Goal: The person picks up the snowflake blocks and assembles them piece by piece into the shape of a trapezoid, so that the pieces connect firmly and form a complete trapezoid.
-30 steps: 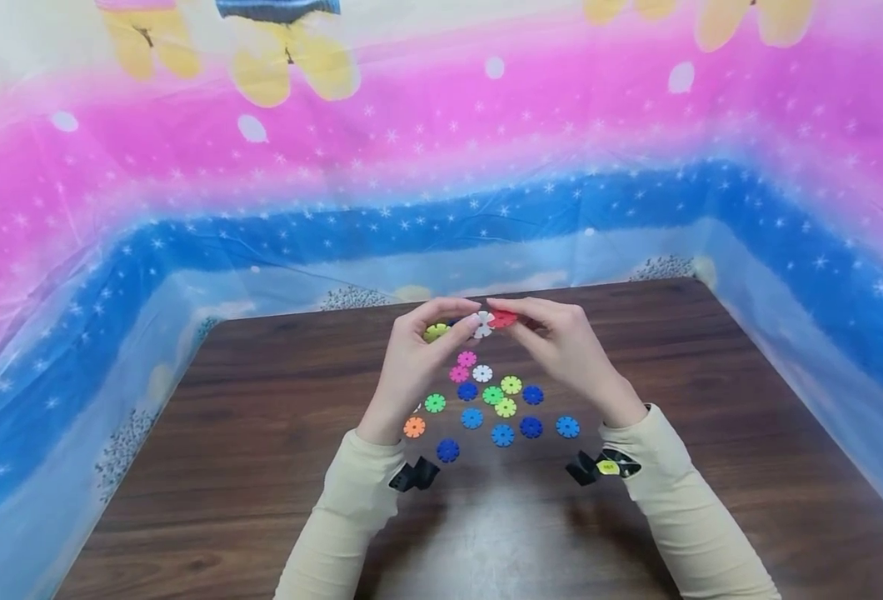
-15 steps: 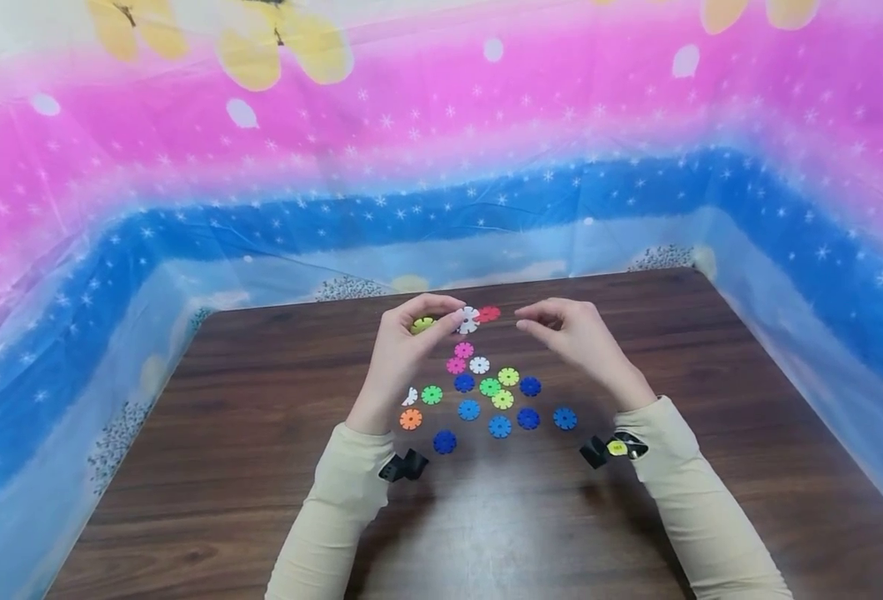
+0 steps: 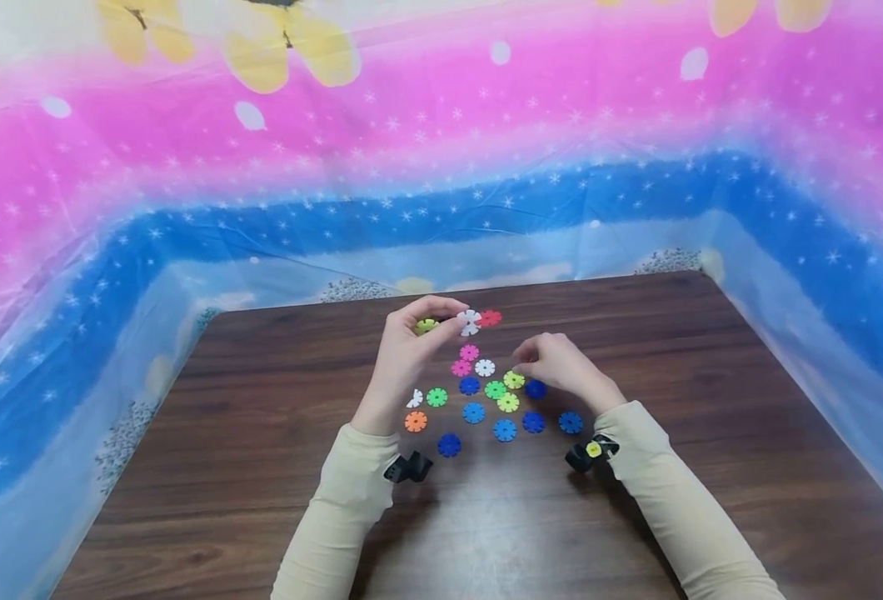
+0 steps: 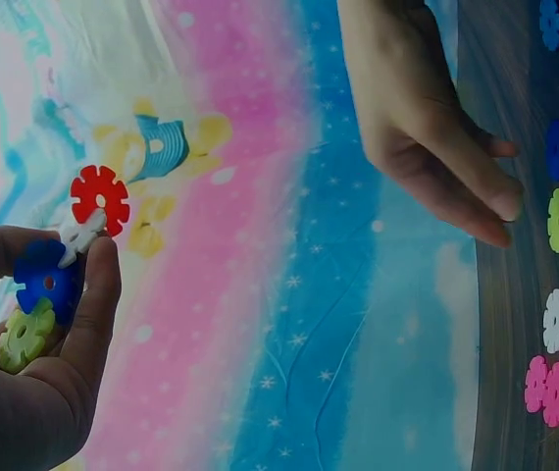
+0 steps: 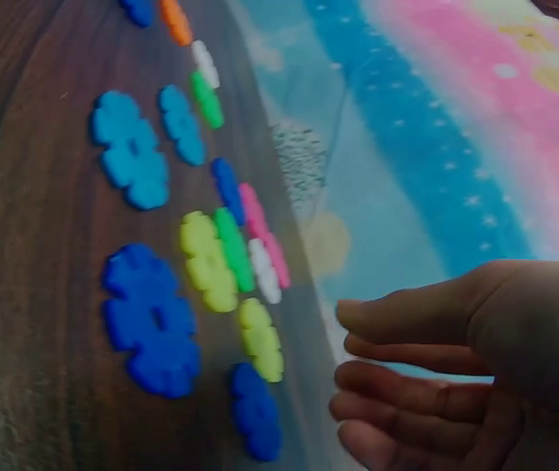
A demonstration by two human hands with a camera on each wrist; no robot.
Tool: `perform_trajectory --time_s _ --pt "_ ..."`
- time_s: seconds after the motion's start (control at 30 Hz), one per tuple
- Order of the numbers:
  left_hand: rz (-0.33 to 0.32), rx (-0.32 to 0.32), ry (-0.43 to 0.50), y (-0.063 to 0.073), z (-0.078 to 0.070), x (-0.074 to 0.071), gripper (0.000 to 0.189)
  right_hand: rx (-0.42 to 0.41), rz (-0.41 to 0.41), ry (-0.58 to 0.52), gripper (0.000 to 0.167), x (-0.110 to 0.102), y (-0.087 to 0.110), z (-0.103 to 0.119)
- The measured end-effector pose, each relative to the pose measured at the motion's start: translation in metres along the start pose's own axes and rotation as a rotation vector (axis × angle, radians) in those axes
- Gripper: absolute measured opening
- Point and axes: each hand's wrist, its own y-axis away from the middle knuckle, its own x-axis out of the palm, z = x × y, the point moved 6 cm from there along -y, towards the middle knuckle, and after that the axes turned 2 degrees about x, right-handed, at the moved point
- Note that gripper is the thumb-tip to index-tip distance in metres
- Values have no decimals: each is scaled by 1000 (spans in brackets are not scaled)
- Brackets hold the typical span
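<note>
My left hand pinches a linked chain of notched plastic discs above the far part of the table. In the left wrist view the chain runs from a yellow-green disc through a blue disc and a white disc to a red disc at the free end. Thumb and fingers close on the chain around the white and blue discs. My right hand holds nothing; its fingers are loosely bent, with the tips over a yellow disc lying on the table.
Several loose discs lie on the brown wooden table, among them an orange disc, a green disc and a dark blue disc. A printed cloth stands behind the table and along its sides.
My right hand has let go of the red disc, moved off to the right, then come down toward the loose discs. My left hand keeps the chain, shifted slightly left.
</note>
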Motion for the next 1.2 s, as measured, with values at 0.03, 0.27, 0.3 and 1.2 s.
perform_trajectory --time_s 0.03,0.27,0.3,1.2 --pt "-2 -2 -5 0 0 0 20 16 16 11 27 3 -1 -1" --pt "-12 -10 -34 1 -1 0 19 73 93 60 33 17 -9 -7" --pt "-13 -7 -39 1 -1 1 19 69 95 66 33 17 -10 -7" --pt "-15 -7 -53 1 -3 -2 20 -29 -132 -196 21 -34 5 13"
